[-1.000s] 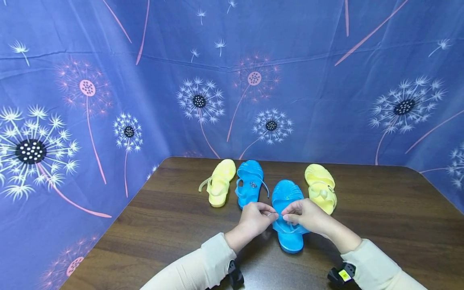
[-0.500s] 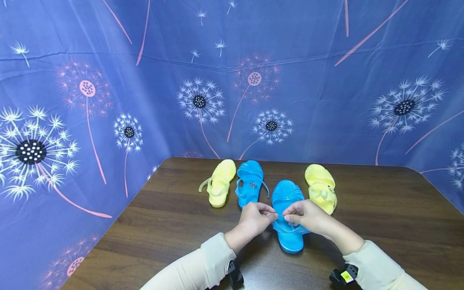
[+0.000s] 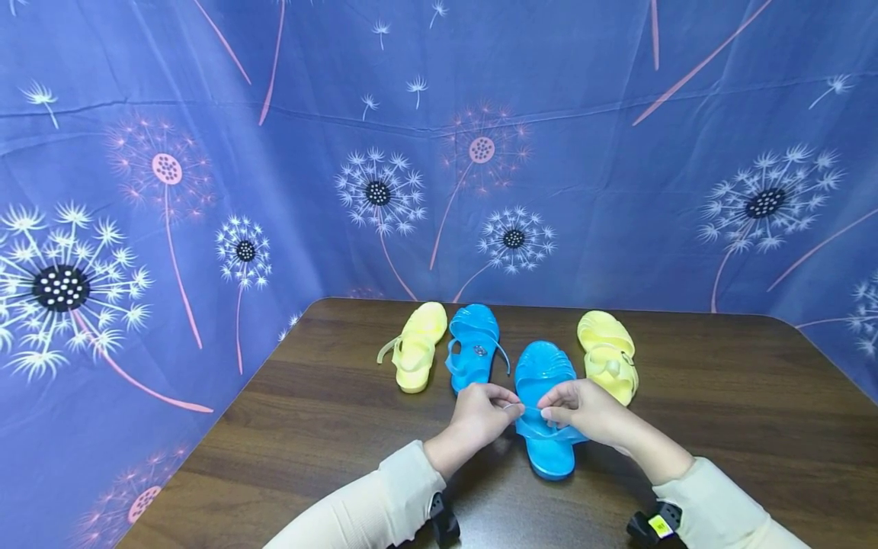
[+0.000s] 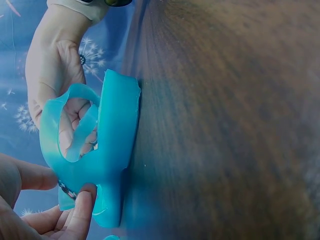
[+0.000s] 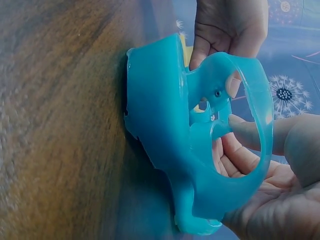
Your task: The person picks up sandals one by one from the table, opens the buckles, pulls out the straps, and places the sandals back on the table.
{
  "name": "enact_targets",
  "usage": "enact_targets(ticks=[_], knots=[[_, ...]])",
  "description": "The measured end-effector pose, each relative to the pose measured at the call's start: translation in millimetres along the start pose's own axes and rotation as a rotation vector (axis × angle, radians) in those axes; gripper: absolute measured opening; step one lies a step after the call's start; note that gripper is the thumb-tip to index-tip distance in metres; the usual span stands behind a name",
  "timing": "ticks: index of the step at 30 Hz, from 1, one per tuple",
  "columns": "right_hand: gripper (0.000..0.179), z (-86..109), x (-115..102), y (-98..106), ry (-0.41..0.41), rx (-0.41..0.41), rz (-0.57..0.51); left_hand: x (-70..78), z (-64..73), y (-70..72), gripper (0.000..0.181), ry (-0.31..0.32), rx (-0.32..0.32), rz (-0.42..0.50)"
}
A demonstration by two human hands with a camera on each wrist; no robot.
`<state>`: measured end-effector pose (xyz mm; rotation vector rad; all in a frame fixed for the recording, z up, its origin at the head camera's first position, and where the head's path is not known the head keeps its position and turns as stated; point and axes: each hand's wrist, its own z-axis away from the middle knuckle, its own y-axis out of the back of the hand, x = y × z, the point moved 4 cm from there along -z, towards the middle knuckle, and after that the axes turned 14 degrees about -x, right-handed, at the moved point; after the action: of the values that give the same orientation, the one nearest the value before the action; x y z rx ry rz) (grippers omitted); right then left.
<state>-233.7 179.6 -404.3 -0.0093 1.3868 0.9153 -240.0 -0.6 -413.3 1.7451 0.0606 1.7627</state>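
A blue jelly sandal [image 3: 552,460] stands sole-down on the table in the head view, toe pointing away. My left hand [image 3: 479,416] pinches its left side, where a small metal buckle [image 4: 67,190] shows between thumb and finger in the left wrist view. My right hand [image 3: 591,412] reaches over from the right. Its thumb and fingers pinch the narrow ankle strap [image 5: 220,129], seen through the heel loop in the right wrist view. The strap runs across from the buckle side to the right fingertips.
Behind my left hand lies another blue sandal [image 3: 473,322], its strap loose. Left of it is a yellow sandal [image 3: 415,345] with a hanging strap. A second yellow sandal [image 3: 604,333], strap across it, sits behind my right hand. A blue dandelion-print cloth [image 3: 439,137] hangs behind the wooden table [image 3: 309,427].
My right hand has shifted slightly to the right, widening the gap between the two hands' fingertips. The left hand and the sandals stay nearly where they were.
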Motion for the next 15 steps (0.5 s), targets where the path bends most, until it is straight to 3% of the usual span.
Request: enact_targets(ticks=[15], knots=[[0.024, 1.1, 2.7, 1.0, 0.019, 0.0, -0.023, -0.9, 1.7, 0.6, 0.009, -0.001, 0.006, -0.014]])
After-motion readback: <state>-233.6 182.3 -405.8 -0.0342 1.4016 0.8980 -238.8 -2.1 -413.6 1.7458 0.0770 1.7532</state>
